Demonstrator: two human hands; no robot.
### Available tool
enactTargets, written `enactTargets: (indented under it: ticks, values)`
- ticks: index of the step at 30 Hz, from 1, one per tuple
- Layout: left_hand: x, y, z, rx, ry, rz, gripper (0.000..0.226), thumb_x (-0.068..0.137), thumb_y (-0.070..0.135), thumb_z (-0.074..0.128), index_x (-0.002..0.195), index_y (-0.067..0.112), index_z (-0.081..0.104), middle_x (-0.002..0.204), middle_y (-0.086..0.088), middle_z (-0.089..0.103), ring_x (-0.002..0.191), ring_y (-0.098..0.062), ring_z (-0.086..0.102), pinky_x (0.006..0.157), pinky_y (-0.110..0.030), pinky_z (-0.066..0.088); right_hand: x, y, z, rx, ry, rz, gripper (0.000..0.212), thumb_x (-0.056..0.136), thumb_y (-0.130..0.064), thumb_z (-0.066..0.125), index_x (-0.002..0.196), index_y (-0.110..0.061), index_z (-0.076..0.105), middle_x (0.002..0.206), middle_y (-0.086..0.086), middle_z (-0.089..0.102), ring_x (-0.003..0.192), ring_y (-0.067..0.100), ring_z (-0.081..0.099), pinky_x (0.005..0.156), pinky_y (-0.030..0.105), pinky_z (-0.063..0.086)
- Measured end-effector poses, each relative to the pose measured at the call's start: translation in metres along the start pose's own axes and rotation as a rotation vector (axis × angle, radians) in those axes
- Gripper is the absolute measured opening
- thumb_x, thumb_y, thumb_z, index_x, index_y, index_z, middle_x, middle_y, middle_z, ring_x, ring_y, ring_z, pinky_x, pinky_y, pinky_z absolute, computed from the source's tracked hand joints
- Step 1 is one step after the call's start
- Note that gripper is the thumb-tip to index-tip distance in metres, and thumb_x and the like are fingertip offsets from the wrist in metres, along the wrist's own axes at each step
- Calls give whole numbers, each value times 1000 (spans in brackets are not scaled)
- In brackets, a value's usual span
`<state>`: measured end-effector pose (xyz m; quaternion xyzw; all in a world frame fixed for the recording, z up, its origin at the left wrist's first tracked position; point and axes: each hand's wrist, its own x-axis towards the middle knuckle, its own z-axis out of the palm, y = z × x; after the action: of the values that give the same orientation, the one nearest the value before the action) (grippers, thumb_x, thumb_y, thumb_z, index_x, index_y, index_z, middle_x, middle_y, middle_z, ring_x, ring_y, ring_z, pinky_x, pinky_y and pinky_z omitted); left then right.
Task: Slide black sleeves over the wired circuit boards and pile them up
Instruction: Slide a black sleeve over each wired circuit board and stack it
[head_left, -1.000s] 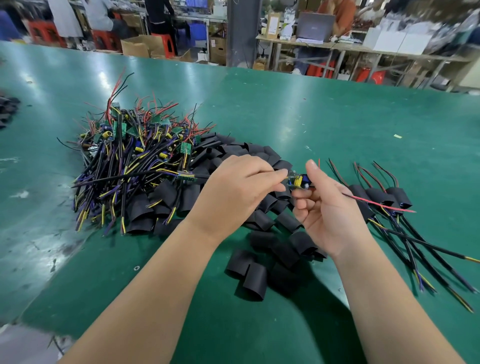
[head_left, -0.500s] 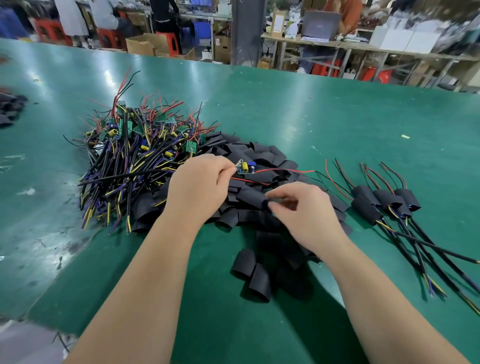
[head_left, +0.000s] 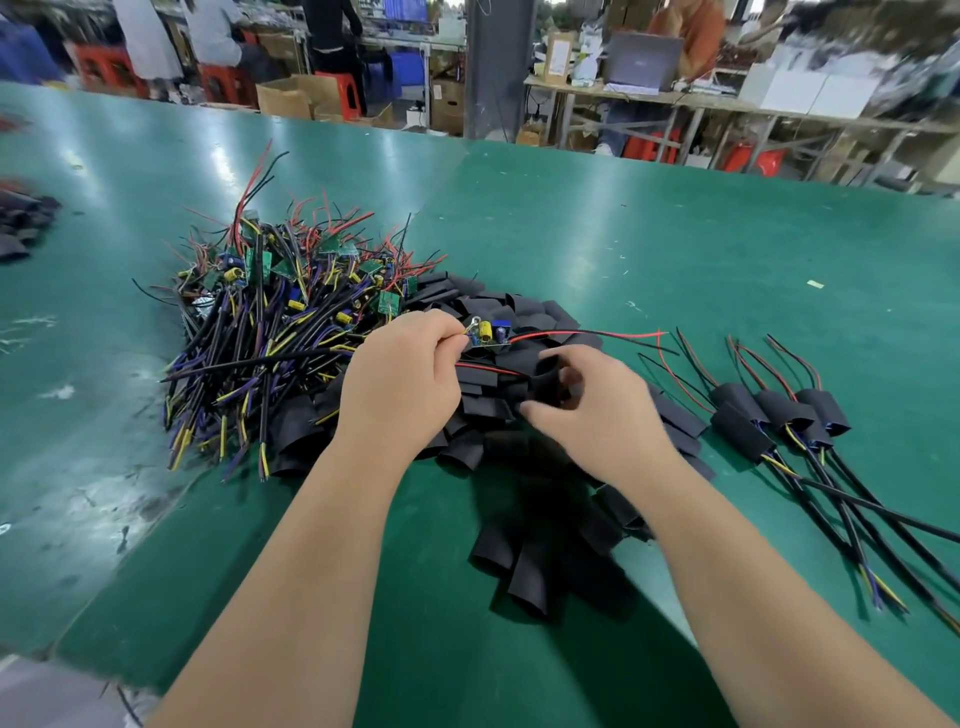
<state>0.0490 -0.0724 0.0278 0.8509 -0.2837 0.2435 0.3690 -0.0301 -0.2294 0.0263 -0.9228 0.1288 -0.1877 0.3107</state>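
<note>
Circuit board (head_left: 487, 333), yellow capacitor and blue part uppermost, is pinched at its left end between the fingertips of the left hand (head_left: 400, 382) and is held just above the far side of the sleeve heap (head_left: 524, 312). Its red and black wires (head_left: 587, 333) are stretched out over the right side of that heap, the tips carried just past its edge.

And the right hand (head_left: 602, 421) is set down on the middle of the heap, fingers curled: a black sleeve (head_left: 544, 387) is nipped between thumb and forefinger there, among the other sleeves. Whether it is lifted clear of them cannot be told.

Left of the heap and touching it, the bare boards (head_left: 270, 322) are stacked in a tangle, green boards and red leads at the far end, black cables with yellow and purple cores fanned toward the near side. Right of the heap, a little apart, a few sleeved boards (head_left: 769, 415) are laid side by side, thin red and black leads pointed away, thick black cables run toward the near edge. On the near side of the heap, some loose sleeves (head_left: 524, 566) are scattered on the green worktop (head_left: 649, 234). Far to the left of the heap, a blurred dark pile (head_left: 21, 228) is seen at the frame's edge.
</note>
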Motion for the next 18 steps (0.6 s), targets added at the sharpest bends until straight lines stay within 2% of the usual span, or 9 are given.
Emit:
enactTargets:
  ticks: [1, 3, 4, 7, 9, 12, 15, 18]
  values:
    - [0, 0, 0, -8, 4, 4, 11, 91, 10, 57, 86, 10, 68, 75, 1, 61, 69, -20, 52, 66, -36, 44, -3, 5, -6, 119, 20, 37, 37, 73, -22, 79, 107, -24, 64, 91, -11, 65, 90, 14, 61, 73, 14, 39]
    - [0, -1, 1, -24, 7, 12, 11, 91, 9, 57, 86, 10, 67, 74, 1, 61, 68, -19, 51, 65, -36, 44, -9, 17, -17, 438, 61, 119, 30, 75, -14, 79, 100, -23, 65, 94, -5, 71, 86, 16, 65, 79, 25, 50]
    - [0, -2, 1, -31, 11, 16, 11, 91, 9, 57, 85, 9, 67, 74, 0, 61, 68, -19, 52, 65, -34, 43, -12, 22, -21, 644, 85, 168, 27, 77, -8, 77, 98, -22, 65, 95, -1, 72, 84, 17, 66, 76, 28, 53]
    - [0, -2, 0, -58, 42, 20, 11, 90, 6, 57, 88, 9, 68, 76, 1, 63, 65, -15, 51, 64, -23, 41, -18, 35, -30, 1267, 187, 363, 16, 80, -6, 67, 94, -13, 63, 90, 5, 71, 81, 17, 70, 68, 21, 53]
    - [1, -3, -2, -89, 26, 26, 11, 89, 6, 58, 89, 9, 68, 77, 3, 64, 65, -11, 53, 64, -18, 40, -20, 41, -35, 1515, 248, 478, 7, 85, -11, 61, 90, -8, 66, 89, 7, 70, 81, 13, 71, 66, 18, 53]
    - [-1, -2, -2, -178, -51, 45, 12, 89, 7, 58, 88, 12, 69, 75, 9, 63, 66, -1, 57, 62, -9, 42, -20, 47, -44, 1677, 292, 473, 26, 89, -20, 58, 72, -11, 76, 88, 5, 72, 85, 12, 70, 65, 17, 52]
    - [-2, 0, 0, -216, -87, 42, 14, 90, 7, 59, 89, 15, 70, 74, 16, 62, 70, -5, 60, 62, -13, 46, -21, 47, -52, 1770, 281, 368, 22, 81, -28, 64, 79, -9, 74, 92, 6, 72, 90, 13, 70, 70, 19, 53]
    - [-1, -1, 1, -223, -85, 43, 14, 90, 8, 58, 87, 16, 69, 73, 18, 62, 69, -6, 58, 59, -15, 45, -24, 46, -56, 1807, 165, 278, 26, 81, -29, 63, 84, -7, 76, 94, 5, 71, 89, 13, 69, 75, 20, 53]
